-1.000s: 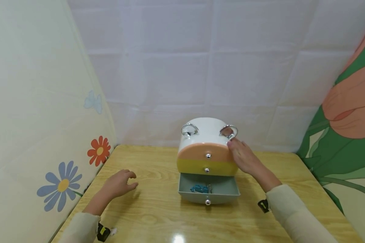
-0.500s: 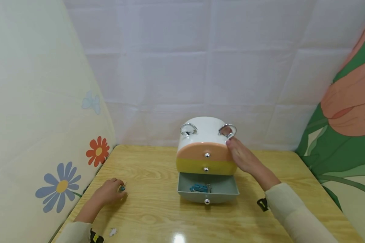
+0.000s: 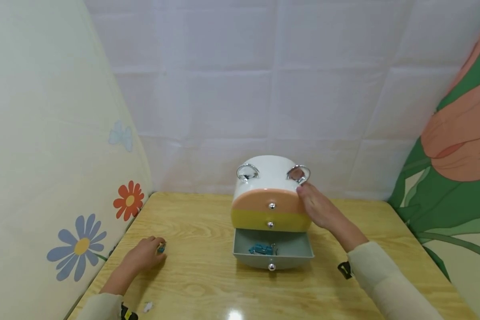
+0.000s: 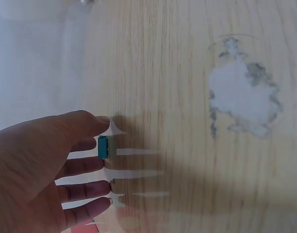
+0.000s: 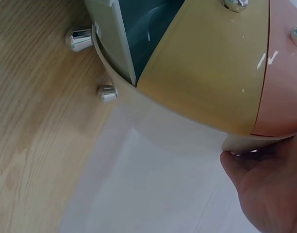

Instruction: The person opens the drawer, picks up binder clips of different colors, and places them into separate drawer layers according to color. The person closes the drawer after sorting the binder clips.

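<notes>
My left hand (image 3: pixel 144 254) is low over the table at left, with a small teal binder clip (image 3: pixel 161 248) at its fingertips. In the left wrist view the binder clip (image 4: pixel 103 147) sits between the thumb tip and the fingertips, close to the wood. My right hand (image 3: pixel 319 205) rests along the right side of a small rounded drawer cabinet (image 3: pixel 270 171), just under one of its ring-shaped ears. Below the shut orange drawer (image 3: pixel 256 200) and yellow drawer (image 3: pixel 250 219), the grey-green drawer (image 3: pixel 244 259) is pulled out. Teal binder clips (image 3: pixel 262 249) lie in it.
The wooden table (image 3: pixel 200 275) ends at a white cloth (image 3: pixel 212 102) behind the cabinet. Flower-printed panels stand at left and right. Near the left sleeve is a whitish worn patch (image 3: pixel 148 306) on the tabletop.
My left hand has moved left and down, and its fingers have come round the binder clip, which was out of sight a second ago. The right hand stays on the cabinet.
</notes>
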A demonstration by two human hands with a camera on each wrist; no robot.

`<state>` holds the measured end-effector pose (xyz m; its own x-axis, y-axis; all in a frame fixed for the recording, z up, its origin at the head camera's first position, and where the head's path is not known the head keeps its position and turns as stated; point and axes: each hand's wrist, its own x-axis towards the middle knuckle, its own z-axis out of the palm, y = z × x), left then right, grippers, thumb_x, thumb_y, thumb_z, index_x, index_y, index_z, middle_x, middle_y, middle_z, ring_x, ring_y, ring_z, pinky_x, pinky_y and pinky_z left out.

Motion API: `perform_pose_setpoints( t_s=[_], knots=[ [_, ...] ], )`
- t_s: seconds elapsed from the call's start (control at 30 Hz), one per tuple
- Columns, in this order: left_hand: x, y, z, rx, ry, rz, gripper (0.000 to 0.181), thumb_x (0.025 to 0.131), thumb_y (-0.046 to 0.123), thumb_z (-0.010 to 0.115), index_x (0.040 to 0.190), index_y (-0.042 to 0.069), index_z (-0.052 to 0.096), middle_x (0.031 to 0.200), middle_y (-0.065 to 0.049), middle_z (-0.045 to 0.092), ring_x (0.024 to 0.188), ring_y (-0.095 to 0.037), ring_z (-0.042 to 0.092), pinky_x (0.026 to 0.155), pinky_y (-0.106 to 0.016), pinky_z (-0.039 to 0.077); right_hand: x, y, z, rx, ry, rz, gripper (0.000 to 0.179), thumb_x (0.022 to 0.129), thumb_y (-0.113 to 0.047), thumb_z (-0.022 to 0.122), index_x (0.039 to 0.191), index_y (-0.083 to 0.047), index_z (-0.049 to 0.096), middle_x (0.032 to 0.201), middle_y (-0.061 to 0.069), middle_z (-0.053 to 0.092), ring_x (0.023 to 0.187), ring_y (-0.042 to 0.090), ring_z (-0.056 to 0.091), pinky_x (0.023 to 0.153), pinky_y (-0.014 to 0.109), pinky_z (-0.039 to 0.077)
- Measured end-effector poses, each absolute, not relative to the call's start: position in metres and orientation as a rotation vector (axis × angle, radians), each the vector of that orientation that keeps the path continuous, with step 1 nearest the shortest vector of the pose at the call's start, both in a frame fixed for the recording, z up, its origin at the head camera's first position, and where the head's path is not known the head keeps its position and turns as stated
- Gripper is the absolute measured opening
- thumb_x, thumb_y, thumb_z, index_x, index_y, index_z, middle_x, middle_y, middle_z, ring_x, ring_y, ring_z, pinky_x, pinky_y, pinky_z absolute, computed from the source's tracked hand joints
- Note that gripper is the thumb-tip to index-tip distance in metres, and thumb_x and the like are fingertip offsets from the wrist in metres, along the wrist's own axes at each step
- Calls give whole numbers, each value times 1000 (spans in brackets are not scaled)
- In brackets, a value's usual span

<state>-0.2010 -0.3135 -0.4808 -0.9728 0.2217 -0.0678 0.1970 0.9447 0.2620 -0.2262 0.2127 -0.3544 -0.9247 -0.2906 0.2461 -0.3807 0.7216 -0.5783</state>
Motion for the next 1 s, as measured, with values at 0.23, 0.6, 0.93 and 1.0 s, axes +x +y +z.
perform_pose_setpoints(
  t_s=[0.23,0.6,0.93,1.0],
  knots=[
    [-199,-312,-481,359,3046,381,28,89,21,77,112,6,70,106,-10,66,98,-34,64,84,-53,55,-225,214,-353,502,-2840,896,66,111,-45,15,159,-2,23,160,29,28,146,49,27,117,64,23],
    [-205,-308,-481,370,3068,370,26,90,18,76,110,2,69,97,-8,63,87,-26,64,78,-47,56,-224,213,-351,485,-2854,860,66,110,-47,15,160,-4,23,161,27,28,146,49,28,117,64,24],
    [-215,-305,-482,366,3055,373,24,91,16,75,108,1,68,97,-9,63,86,-26,64,79,-47,55,-225,213,-350,492,-2858,842,66,110,-47,13,161,-5,21,162,27,26,147,49,26,117,64,23],
    [-217,-304,-482,383,3059,365,22,91,15,75,106,0,69,94,-8,62,83,-24,63,78,-46,55,-225,213,-351,490,-2861,840,67,110,-48,13,161,-5,20,162,27,25,148,48,25,118,64,22]
  ],
)
